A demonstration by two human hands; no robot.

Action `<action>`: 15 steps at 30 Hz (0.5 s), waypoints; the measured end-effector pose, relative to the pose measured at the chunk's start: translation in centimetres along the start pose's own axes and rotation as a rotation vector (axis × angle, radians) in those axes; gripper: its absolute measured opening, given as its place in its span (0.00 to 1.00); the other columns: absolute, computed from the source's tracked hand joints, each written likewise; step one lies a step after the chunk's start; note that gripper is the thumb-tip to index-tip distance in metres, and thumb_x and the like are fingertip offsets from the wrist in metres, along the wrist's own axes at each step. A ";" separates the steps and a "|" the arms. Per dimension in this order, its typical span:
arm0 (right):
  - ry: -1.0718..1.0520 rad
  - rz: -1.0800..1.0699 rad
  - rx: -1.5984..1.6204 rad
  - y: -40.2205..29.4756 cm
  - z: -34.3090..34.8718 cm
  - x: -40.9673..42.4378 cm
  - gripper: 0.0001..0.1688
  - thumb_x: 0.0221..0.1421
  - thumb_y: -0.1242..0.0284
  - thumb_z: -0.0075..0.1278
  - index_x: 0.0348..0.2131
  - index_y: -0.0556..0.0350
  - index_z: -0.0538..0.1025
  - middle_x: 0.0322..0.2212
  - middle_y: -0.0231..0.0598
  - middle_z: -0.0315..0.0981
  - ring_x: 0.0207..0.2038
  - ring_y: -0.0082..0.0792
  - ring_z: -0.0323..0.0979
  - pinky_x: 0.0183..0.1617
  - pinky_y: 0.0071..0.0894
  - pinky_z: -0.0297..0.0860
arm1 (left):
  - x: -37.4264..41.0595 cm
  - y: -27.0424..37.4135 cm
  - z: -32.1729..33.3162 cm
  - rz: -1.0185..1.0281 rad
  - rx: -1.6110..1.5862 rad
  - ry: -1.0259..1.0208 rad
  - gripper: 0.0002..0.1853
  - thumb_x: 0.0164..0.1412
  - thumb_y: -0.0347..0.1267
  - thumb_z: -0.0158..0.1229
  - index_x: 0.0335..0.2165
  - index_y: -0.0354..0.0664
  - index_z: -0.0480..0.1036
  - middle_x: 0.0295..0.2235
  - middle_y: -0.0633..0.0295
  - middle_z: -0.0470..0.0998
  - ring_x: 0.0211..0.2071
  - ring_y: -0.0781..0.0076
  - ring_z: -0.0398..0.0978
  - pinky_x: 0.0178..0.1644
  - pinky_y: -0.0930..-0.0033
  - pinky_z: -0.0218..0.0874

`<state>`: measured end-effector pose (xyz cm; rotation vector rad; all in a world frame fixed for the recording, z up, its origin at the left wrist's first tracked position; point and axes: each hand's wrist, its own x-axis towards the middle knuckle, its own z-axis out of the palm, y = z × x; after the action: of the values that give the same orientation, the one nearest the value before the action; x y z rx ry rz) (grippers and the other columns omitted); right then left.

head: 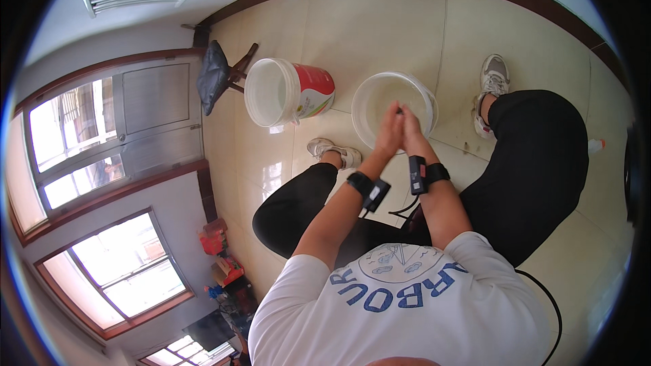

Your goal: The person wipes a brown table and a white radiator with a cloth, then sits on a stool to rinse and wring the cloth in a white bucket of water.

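My left hand (390, 133) and my right hand (412, 129) are pressed together, palm to palm, over a whitish plastic bucket (362, 95). A small dark thing (400, 111) shows between the fingers near their tips; most of it is hidden, so its kind cannot be told. The bucket stands upright on the floor between my feet, and pale, cloudy liquid seems to lie in it. Its handle rests along the right side of the rim. Each wrist bears a black strap with a small box, the left box (376, 195) and the right box (418, 175), with cables.
Left of the bucket stands a second white bucket (272, 92) with a red printed label. Behind it is a folding stool (213, 79) with a dark seat. A small bottle (596, 146) with an orange cap lies at right. Red boxes (213, 238) line the left wall.
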<state>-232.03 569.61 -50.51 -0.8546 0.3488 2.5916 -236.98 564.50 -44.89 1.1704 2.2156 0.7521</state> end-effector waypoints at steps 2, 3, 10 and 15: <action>0.113 0.016 -0.111 1.6 2.4 -1.0 0.22 0.53 0.55 0.37 0.34 0.55 0.68 0.31 0.34 0.68 0.34 0.30 0.66 0.35 0.40 0.65 | 2.0 0.5 -2.0 -0.278 -0.165 0.011 0.23 0.58 0.45 0.34 0.45 0.44 0.62 0.41 0.50 0.68 0.41 0.57 0.66 0.46 0.64 0.55; 0.157 0.058 -0.269 3.0 4.4 -2.8 0.23 0.54 0.55 0.34 0.35 0.57 0.67 0.33 0.37 0.68 0.34 0.31 0.67 0.36 0.42 0.65 | 1.8 -2.2 -3.1 -0.293 -0.155 0.170 0.24 0.58 0.46 0.33 0.42 0.42 0.66 0.36 0.51 0.71 0.37 0.58 0.68 0.44 0.66 0.56; 0.323 -0.043 -0.816 -0.2 3.2 -2.2 0.37 0.53 0.47 0.24 0.28 0.61 0.72 0.18 0.42 0.67 0.24 0.35 0.68 0.27 0.30 0.64 | 1.7 1.8 -1.9 -0.073 -0.327 -0.001 0.21 0.59 0.42 0.37 0.37 0.35 0.67 0.33 0.53 0.71 0.36 0.64 0.68 0.42 0.69 0.57; 0.377 -0.278 -1.080 0.7 3.6 -2.1 0.37 0.54 0.50 0.22 0.31 0.65 0.71 0.24 0.60 0.70 0.31 0.55 0.68 0.36 0.44 0.63 | 1.6 0.6 -0.3 -0.366 -0.675 0.182 0.16 0.57 0.37 0.41 0.31 0.33 0.66 0.28 0.57 0.71 0.30 0.69 0.69 0.36 0.71 0.59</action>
<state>-232.61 569.64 -46.34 -1.5708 -1.0977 2.2175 -237.69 566.06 -44.58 0.3691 1.9696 1.3341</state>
